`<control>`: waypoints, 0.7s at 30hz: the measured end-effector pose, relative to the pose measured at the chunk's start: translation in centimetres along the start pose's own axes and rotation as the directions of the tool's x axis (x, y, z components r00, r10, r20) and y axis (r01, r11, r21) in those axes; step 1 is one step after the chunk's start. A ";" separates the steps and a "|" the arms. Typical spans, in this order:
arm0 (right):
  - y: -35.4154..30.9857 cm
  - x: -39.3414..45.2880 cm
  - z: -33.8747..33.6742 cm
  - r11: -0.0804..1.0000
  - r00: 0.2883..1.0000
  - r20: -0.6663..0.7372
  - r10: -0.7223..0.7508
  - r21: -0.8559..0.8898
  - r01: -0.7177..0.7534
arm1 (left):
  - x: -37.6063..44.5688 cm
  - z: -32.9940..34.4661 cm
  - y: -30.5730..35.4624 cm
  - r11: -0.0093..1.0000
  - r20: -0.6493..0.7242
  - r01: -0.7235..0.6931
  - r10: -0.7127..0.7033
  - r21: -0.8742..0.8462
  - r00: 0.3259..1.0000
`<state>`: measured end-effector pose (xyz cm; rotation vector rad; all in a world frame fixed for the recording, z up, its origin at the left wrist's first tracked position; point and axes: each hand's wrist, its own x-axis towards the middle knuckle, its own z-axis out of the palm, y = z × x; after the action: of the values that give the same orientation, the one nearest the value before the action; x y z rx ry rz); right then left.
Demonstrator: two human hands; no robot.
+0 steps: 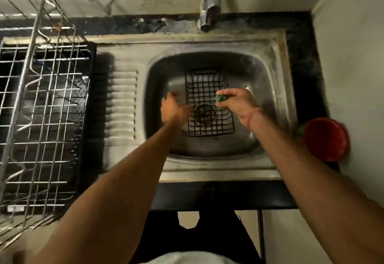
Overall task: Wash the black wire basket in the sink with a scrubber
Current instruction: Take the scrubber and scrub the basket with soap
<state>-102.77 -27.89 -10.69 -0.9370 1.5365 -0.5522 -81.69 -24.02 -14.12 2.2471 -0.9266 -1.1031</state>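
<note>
The fingers of the right hand [236,103] are curled around a green scrubber [220,98] and pinch it just above the right side of the basket [208,102]. The left hand [173,109] is blurred; its fingers look spread and relaxed, holding nothing, just beside the left wall of the basket. Whether it touches the wire, I cannot tell.

The basket lies in the bowl of the sink [276,89], over the drain [204,114], which shows through the mesh.

What could go wrong: I think the basket is light and stands free, so a hard stroke may push it across the wet steel or tip it if the left hand does not hold it. The scrubber could catch on the thin wires and slip out of the fingers. No water seems to run from the tap [208,12], so the scrubbing may be dry.

Around: a metal rack [41,106] stands on the left over a black tray [91,76], well apart from the bowl. A red cup [326,137] stands on the counter at the right, near the right forearm; a wide elbow move could knock it. Nothing stands between the hands and the basket.
</note>
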 end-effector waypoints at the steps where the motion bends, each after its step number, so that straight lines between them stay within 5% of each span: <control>1: 0.7 1.5 1.5 0.993 1.000 -0.006 -0.028 -0.112 0.027 | 1.0 0.3 -0.7 0.999 0.025 0.030 -0.030 -0.016 0.999; 7: 3.3 8.6 6.7 0.797 0.975 -0.045 -0.219 -0.585 0.153 | 5.4 4.4 -2.3 0.996 0.159 -0.084 0.087 -0.026 0.983; 11: 3.8 12.4 8.2 0.640 0.909 -0.008 -0.416 -0.713 0.287 | 6.0 7.2 -3.5 0.986 0.038 -0.163 0.162 0.023 0.986; 16: 3.8 13.0 10.1 0.372 0.807 0.144 -0.573 -0.832 0.412 | 6.5 7.9 -4.1 0.974 -0.021 -0.220 0.222 0.050 0.975; 21: 5.0 8.7 8.3 0.023 0.682 0.535 -0.498 -0.779 0.627 | 5.5 7.4 -3.7 0.969 -0.043 -0.247 0.247 0.016 0.968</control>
<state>-95.81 -30.81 -21.35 -2.6140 1.2063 0.0056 -83.93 -26.47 -23.50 2.0854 -1.1593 -0.9344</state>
